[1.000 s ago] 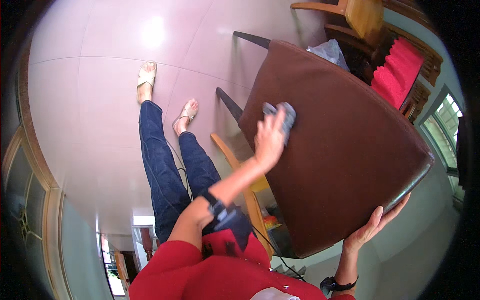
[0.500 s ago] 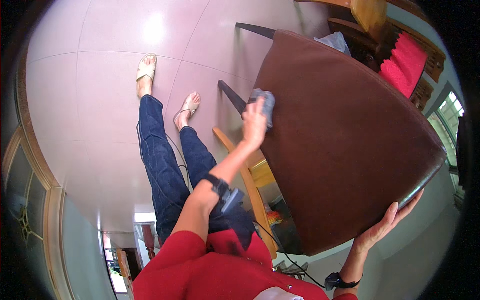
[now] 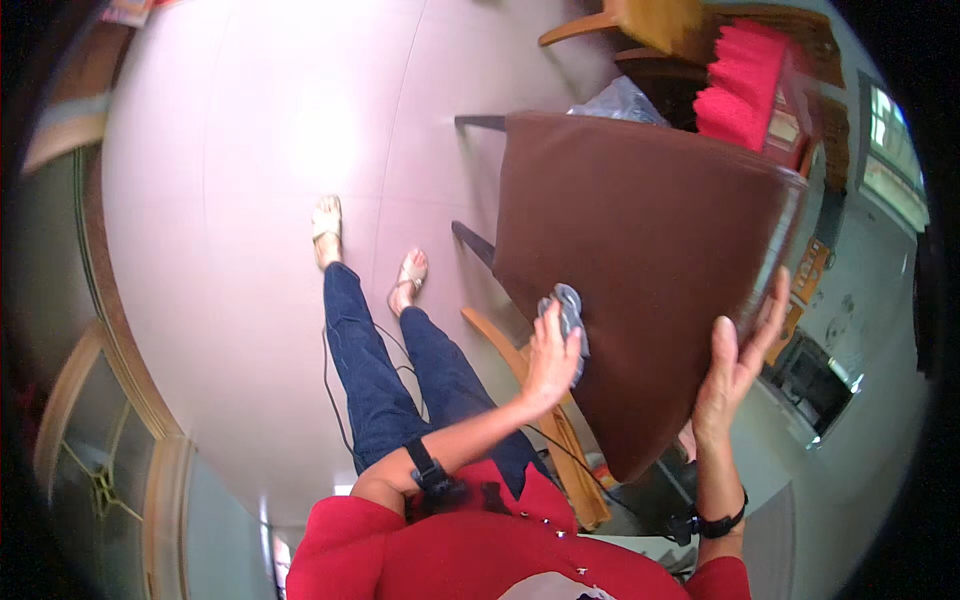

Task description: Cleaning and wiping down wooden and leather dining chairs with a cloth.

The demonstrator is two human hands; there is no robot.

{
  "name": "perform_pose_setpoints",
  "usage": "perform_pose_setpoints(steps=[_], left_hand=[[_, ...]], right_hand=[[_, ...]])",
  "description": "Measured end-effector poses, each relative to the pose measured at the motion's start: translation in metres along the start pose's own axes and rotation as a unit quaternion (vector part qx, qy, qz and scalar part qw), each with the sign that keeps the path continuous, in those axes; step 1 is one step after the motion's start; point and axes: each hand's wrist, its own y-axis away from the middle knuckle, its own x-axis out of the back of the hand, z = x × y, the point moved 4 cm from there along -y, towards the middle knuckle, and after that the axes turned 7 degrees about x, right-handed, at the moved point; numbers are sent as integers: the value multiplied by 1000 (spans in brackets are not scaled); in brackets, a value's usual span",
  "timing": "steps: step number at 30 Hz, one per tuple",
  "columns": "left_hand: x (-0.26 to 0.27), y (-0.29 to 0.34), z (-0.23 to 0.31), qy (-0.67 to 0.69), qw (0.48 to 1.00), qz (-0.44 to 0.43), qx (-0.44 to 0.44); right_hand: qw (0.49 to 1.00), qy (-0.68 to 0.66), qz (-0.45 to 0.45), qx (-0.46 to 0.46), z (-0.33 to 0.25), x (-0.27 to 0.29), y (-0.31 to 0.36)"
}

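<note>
My left hand (image 3: 553, 360) is closed on a crumpled grey cloth (image 3: 571, 318), pressed to the near edge of a brown leather-like chair back (image 3: 650, 230). My right hand (image 3: 730, 375) lies against the chair back's right rim, its fingers stretched out and the thumb apart. It touches the rim without wrapping round it. The chair leans at an angle, with two dark legs (image 3: 474, 243) pointing left. Black bands with small devices circle my left forearm (image 3: 430, 468) and right wrist (image 3: 722, 522).
Wooden furniture (image 3: 665, 20), a red scalloped cloth (image 3: 738, 85) and a clear plastic bag (image 3: 622, 100) are beyond the chair. A curved wooden piece (image 3: 560, 430) and a dark cable (image 3: 330, 400) lie near my legs. At left is a wood-framed glass door (image 3: 110, 470).
My left hand and the cloth have moved along the chair's edge, toward my body. The chair appears turned, and my right hand has moved up in the view with its rim. The view has shifted.
</note>
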Motion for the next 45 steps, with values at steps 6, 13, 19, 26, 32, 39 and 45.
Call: perform_pose_setpoints(steps=[6, 13, 19, 26, 32, 39, 45], left_hand=[[8, 29, 115, 18, 992, -62, -110], [36, 3, 249, 41, 957, -89, -272], [40, 15, 305, -125, 891, -149, -411], [31, 3, 345, -426, 783, -198, -409], [36, -14, 358, -357, 786, -301, -404], [45, -41, 391, -428, 698, -446, -360], [53, -133, 438, -492, 702, -358, -369]], right_hand=[[998, -57, 28, -13, 7, 10, -2], [995, -45, 83, -36, 4, 12, 8], [993, -64, 80, -58, 10, 8, 16], [989, -38, 114, -92, 15, 3, 16], [986, -58, 118, -105, 10, 8, 15], [983, -75, 96, -141, 0, 12, 15], [984, -12, 77, -161, 3, 5, 18]])
